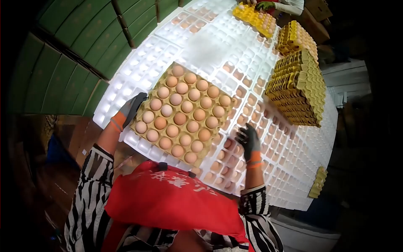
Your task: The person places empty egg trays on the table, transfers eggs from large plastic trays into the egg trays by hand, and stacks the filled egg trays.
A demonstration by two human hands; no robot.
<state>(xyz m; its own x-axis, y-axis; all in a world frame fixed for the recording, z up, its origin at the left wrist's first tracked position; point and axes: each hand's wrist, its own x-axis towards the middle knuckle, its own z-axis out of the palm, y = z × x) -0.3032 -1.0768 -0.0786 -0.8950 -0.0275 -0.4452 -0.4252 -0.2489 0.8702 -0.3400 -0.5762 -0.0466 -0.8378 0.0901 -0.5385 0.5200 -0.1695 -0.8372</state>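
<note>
A tan pulp egg tray (133, 127) full of brown eggs rests on the white foam trays. My left hand (132, 110), in a dark glove with an orange cuff, grips the left edge of this egg tray; part of its fingers is hidden at the edge. To the right of the tray, my right hand (249, 140), gloved alike, hovers over foam cells that hold eggs. Its fingers are apart and slightly bent, with nothing seen in them. Several eggs (215, 166) sit in the foam cells between that hand and the tray.
Green boxes (79, 50) are stacked along the left. A tall stack of egg trays (296, 94) stands at right, with egg-filled yellow trays (296, 38) behind it. At the far end, another person's gloved hand (265, 6) is near a yellow egg tray (252, 20). A red apron (176, 201) covers my front.
</note>
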